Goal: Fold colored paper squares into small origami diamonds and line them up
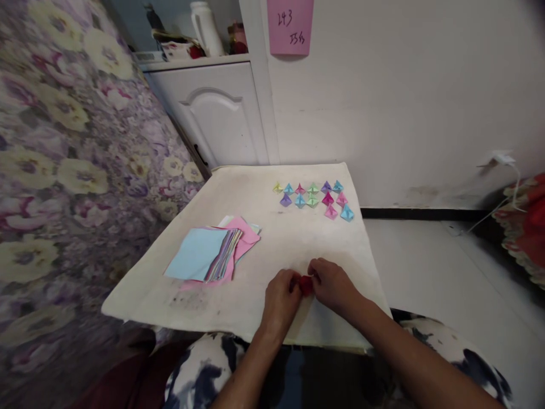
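Near the front edge of the cloth-covered table (264,307), a small piece of folded red paper (305,286) sits between my two hands. My left hand (281,292) pinches its left side with curled fingers. On the other side, my right hand (332,282) is closed on the paper's right edge, thumb and forefinger together. Much of the paper is hidden by the fingers. Farther back stand several small folded paper shapes (300,200) in rows, coloured blue, pink, green, purple and yellow.
To the left lies a stack of coloured paper sheets (198,254), light blue on top, with pink sheets (247,238) fanned beneath. A floral curtain (85,170) borders the left side. Behind the table are a white cabinet (213,113) and a wall with a pink note (290,27).
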The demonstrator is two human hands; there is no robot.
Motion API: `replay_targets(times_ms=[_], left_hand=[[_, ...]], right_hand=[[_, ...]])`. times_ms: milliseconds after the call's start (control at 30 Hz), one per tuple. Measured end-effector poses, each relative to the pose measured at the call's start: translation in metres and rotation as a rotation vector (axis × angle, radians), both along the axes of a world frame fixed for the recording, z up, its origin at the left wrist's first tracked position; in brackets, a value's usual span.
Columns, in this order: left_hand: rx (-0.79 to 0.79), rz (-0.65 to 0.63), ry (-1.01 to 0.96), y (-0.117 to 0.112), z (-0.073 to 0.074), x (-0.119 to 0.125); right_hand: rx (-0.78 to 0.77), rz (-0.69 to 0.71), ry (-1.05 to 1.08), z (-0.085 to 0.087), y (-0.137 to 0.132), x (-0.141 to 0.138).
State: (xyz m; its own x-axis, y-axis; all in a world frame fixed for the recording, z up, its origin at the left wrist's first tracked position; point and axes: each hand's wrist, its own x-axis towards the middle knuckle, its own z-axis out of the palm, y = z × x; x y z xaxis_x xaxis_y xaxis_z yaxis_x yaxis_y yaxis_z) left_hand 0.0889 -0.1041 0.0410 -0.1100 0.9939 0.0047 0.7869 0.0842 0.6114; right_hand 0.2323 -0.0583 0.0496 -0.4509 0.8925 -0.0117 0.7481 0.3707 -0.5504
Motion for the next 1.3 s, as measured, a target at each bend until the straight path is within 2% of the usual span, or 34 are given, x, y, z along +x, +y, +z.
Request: replay_targets(times_ms=[200, 367, 667, 967, 1300], left_hand=[[-0.07, 0.012, 0.017, 0.009, 0.004, -0.002], [-0.037, 0.004, 0.066, 0.006, 0.007, 0.002], [-0.005, -0.141, 0.263, 0.006, 0.02, 0.011], [-0.017, -0.115, 0.445, 0.008, 0.017, 0.022], [-0.097, -0.091, 0.397, 0.004, 0.013, 0.015]], right_hand=[[-0.007, 0.005, -0.005, 0.0, 0.003, 0.0], [-0.005, 0.002, -0.001, 0.0, 0.004, 0.0], [-0.009, 0.014, -0.003, 0.001, 0.005, 0.0], [-0.041, 0.034, 0.026, 0.0, 0.006, 0.002], [-0.092, 0.079, 0.039, 0.0, 0.0, 0.015]])
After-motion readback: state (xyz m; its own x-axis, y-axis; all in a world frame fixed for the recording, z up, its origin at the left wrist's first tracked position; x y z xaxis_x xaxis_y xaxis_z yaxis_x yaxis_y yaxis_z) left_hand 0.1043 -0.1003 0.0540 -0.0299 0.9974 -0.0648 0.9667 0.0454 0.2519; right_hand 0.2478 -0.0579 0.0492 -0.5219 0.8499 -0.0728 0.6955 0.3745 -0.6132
